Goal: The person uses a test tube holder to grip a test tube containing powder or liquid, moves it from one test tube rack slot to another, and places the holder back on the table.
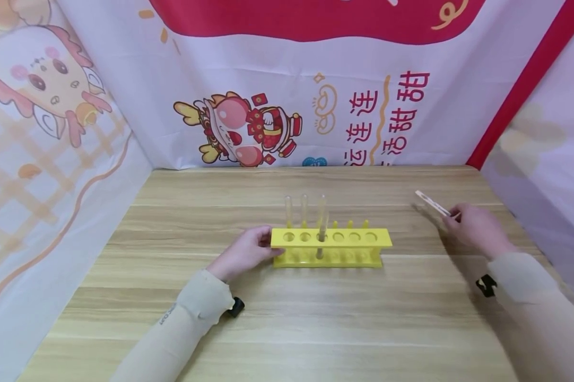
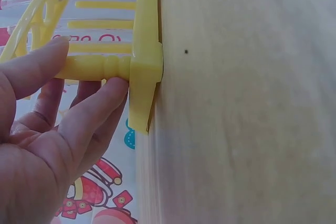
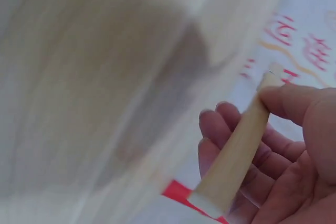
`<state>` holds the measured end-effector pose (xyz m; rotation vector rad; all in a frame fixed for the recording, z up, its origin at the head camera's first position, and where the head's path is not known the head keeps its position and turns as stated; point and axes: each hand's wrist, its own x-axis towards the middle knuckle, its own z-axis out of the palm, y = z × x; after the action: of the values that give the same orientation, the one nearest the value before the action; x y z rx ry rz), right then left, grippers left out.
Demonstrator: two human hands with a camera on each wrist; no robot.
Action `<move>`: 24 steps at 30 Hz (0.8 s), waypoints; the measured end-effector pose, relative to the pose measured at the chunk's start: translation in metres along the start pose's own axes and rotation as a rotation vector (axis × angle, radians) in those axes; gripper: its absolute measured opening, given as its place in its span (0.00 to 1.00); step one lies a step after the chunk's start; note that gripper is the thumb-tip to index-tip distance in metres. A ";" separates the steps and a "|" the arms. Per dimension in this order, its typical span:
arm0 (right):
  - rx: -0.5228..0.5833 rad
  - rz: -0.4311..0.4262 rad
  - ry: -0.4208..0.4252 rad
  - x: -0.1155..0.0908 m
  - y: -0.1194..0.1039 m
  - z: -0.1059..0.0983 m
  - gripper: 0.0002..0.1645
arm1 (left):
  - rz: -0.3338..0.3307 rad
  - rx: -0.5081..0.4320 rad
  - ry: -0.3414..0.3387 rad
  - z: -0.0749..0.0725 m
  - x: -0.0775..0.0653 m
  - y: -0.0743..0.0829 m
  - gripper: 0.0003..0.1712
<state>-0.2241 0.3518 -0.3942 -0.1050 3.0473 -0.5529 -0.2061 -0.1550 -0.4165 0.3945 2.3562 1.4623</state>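
My left hand (image 1: 246,249) grips the left end of a yellow test tube rack (image 1: 332,260). In the left wrist view, its thumb and fingers (image 2: 97,108) close round the rack's end post (image 2: 97,68). A test tube (image 1: 322,233) with greyish contents stands in the third hole from the left. Two clear tubes (image 1: 288,209) rise behind the rack's left part, over the rear pegs. Off to the right and above the table, my right hand (image 1: 480,228) holds a wooden test tube clamp (image 1: 432,202). In the right wrist view, the thumb presses on the clamp's wood (image 3: 239,148).
The rack stands on a wood-grain table (image 1: 354,323). Bare pegs (image 1: 350,224) line the rack's right rear. A printed cloth (image 1: 277,63) hangs at the back, with more cloth on the left and right. A black band (image 1: 486,285) is on my right wrist.
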 end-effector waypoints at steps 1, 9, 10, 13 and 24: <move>0.025 -0.006 0.020 -0.003 -0.003 -0.002 0.20 | 0.003 -0.002 -0.003 0.000 0.000 0.000 0.17; 0.147 -0.079 0.226 -0.028 -0.045 -0.009 0.20 | 0.013 -0.011 -0.008 0.001 0.000 0.001 0.15; 0.143 -0.106 0.259 -0.031 -0.050 -0.009 0.18 | 0.011 -0.009 -0.007 0.000 -0.001 0.002 0.15; 0.130 -0.207 0.349 -0.039 -0.069 -0.011 0.12 | 0.008 0.000 0.000 0.001 -0.002 0.003 0.15; 0.100 -0.395 0.393 -0.056 -0.138 -0.013 0.09 | -0.002 0.014 0.006 0.002 -0.001 0.003 0.15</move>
<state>-0.1611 0.2316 -0.3319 -0.6831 3.3830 -0.8364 -0.2044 -0.1524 -0.4149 0.3911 2.3722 1.4488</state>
